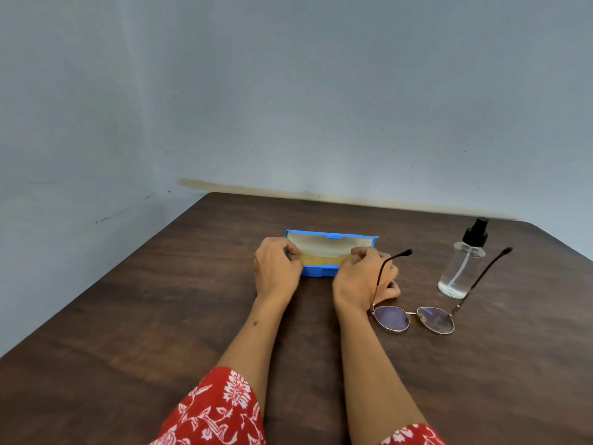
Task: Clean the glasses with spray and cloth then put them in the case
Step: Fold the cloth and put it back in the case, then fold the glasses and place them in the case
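Head view: blue case [321, 271] open on brown table [160, 300], lid up, yellow cloth [321, 259] inside. Left hand [277, 268] at case's left end, right hand [362, 277] at its right end, fingers of both curled into the opening onto the cloth. Glasses [414, 319] unfolded just right of right hand. Spray bottle [462, 264] upright behind glasses.

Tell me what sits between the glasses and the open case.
Only the right hand does: it lies on the table between the glasses and the blue case, its fingers curled at the case's right end. The left hand holds the other end. The spray bottle stands off to the right, clear.
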### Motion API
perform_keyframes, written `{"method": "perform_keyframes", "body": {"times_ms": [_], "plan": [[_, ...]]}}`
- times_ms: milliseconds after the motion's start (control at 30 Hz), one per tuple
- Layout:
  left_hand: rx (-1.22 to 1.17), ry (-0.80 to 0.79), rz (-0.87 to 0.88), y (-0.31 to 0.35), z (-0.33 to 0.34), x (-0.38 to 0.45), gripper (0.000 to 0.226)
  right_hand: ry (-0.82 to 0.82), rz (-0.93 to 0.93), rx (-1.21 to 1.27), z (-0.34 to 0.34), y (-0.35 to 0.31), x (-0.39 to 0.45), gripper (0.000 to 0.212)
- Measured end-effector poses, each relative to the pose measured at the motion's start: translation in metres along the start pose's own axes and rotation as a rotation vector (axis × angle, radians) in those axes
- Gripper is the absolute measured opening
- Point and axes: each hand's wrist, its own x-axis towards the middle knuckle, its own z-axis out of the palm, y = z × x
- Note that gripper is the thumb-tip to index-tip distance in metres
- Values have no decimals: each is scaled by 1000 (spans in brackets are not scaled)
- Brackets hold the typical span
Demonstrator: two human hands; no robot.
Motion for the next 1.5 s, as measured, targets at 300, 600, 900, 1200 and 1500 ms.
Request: {"method": "perform_keyframes", "body": {"times_ms": [300, 600, 900, 1200, 1500], "plan": [[149, -84, 85, 1, 2, -5, 32, -34, -104, -168, 1, 1, -4, 32], [240, -103, 115, 2, 0, -5, 25, -142, -146, -157, -1, 0, -6, 29], [182, -57, 104, -1, -1, -7, 24, -78, -191, -49, 0, 0, -17, 24], [-59, 80, 79, 2, -10, -22, 14, 33, -408, 164, -20, -8, -48, 50], [-250, 194, 148, 25, -21, -46, 45, 1, -983, 569, -64, -21, -73, 42]]}}
